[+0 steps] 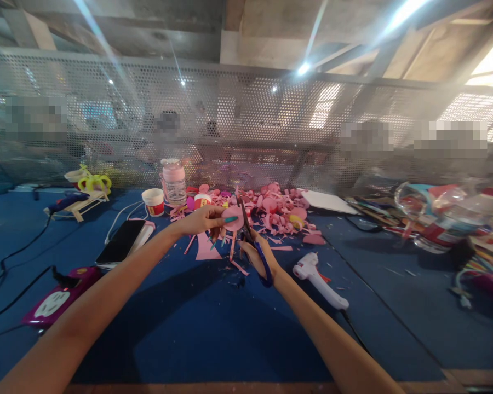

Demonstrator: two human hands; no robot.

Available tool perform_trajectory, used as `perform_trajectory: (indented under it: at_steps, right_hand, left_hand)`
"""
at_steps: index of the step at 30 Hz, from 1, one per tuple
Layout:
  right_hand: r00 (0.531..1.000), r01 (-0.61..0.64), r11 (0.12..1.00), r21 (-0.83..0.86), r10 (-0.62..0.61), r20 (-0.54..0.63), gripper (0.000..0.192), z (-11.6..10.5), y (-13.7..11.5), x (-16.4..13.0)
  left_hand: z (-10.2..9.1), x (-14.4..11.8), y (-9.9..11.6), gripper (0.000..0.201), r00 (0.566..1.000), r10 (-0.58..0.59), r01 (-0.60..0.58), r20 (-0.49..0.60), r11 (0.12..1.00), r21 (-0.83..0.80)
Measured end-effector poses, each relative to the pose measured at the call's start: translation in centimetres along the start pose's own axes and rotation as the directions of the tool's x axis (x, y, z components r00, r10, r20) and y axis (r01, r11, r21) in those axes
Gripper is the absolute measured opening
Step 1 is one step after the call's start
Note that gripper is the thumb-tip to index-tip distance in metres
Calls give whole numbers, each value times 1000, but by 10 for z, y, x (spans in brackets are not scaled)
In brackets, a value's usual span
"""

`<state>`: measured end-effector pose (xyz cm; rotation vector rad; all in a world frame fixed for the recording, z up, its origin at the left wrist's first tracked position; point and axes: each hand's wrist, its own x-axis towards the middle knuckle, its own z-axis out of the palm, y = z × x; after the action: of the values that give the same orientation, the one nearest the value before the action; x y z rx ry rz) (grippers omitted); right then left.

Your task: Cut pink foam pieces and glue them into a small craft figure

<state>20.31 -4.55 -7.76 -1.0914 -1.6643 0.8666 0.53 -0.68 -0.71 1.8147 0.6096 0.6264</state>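
Observation:
My left hand (213, 220) pinches a round piece of pink paper (232, 218) between thumb and fingers, above the blue table. In my right hand (259, 257) is a pair of scissors (263, 264) with dark blue handles. Their blades point up and away from me, at the right edge of the paper disc. A narrow pink strip (233, 246) hangs below the disc, near the blades. Behind both hands lies a heap of pink paper scraps (271, 205). A larger flat pink piece (207, 247) rests on the table under my left hand.
A white glue gun (320, 282) lies to the right. On the left are a phone (121, 242), a purple power socket (61, 301), a paper cup (153, 202) and a pink-lidded bottle (173, 180). A large plastic bottle (447, 227) lies far right. Perforated metal panels (246, 120) stand behind.

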Motion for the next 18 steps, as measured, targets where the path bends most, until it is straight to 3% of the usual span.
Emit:
perform_trajectory:
  at_steps: [18]
  right_hand:
    - [1000, -7, 999, -43, 8, 21, 9, 0, -6, -2]
  left_hand:
    - [-6, -2, 1, 35, 999, -13, 12, 53, 1000, 23]
